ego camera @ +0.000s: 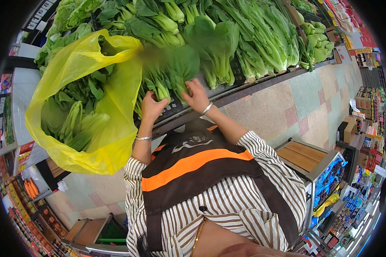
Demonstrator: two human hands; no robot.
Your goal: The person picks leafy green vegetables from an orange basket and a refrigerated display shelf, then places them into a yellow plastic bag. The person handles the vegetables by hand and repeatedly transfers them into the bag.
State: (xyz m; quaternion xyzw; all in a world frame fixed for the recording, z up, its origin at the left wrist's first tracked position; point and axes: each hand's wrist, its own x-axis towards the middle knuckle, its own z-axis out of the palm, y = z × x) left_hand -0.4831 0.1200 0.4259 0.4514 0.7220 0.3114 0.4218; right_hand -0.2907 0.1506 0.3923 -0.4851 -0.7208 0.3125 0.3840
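Observation:
My left hand (pixel 152 107) is at the front edge of the vegetable display, with its fingers and thumb around the pale base of a bok choy (pixel 160 91). To its right, my right hand (pixel 195 95) touches the stalks of another leafy bok choy (pixel 183 69); whether the fingers close on it is hard to tell. A yellow plastic bag (pixel 122 106) stands wide-mouthed at the left, with leafy greens (pixel 78 119) inside. More bok choy (pixel 223 54) lies just right of my right hand, on black crates. A dark blur covers part of the leaves between bag and hands.
Long-leaf lettuce (pixel 267 41) fills the display to the right, with pale green squashes (pixel 318 41) beyond. Leafy lettuce (pixel 70 16) lies at the upper left. The display's dark front rail (pixel 244 93) runs before me. A wood-topped stand (pixel 304 155) is at the right, on the tiled floor (pixel 267 110).

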